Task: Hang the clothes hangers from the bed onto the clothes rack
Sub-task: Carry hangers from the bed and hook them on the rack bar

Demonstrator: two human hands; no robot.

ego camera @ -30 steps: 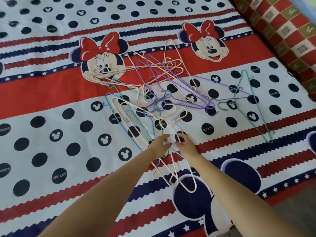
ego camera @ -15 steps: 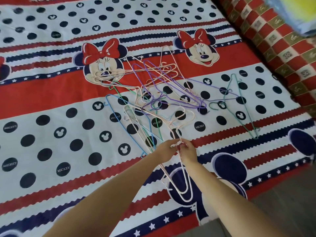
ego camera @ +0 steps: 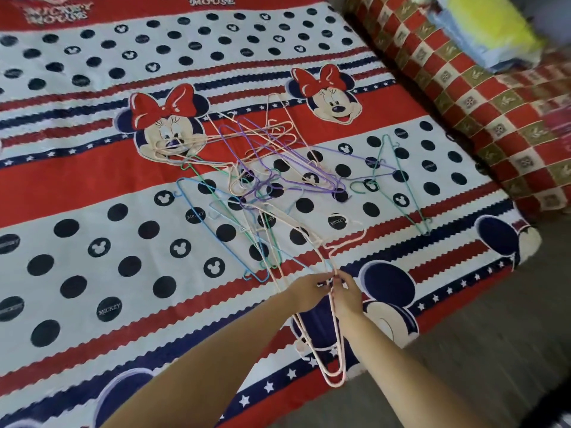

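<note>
Hangers: pink hangers (ego camera: 335, 359) lifted at the bed (ego camera: 92, 248) edge; tangled pile (ego camera: 265, 168) farther in, strands hard to separate.
Left hand (ego camera: 307, 291): pinching pink wires.
Right hand (ego camera: 347, 296): pinching same wires.

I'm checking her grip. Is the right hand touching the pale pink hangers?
Touching. The head view shows the right hand with fingers pinched on the pale pink hangers, right beside the left hand.

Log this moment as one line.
both hands pinch pink hangers | left hand | right hand | pile on bed | rack unseen
</note>
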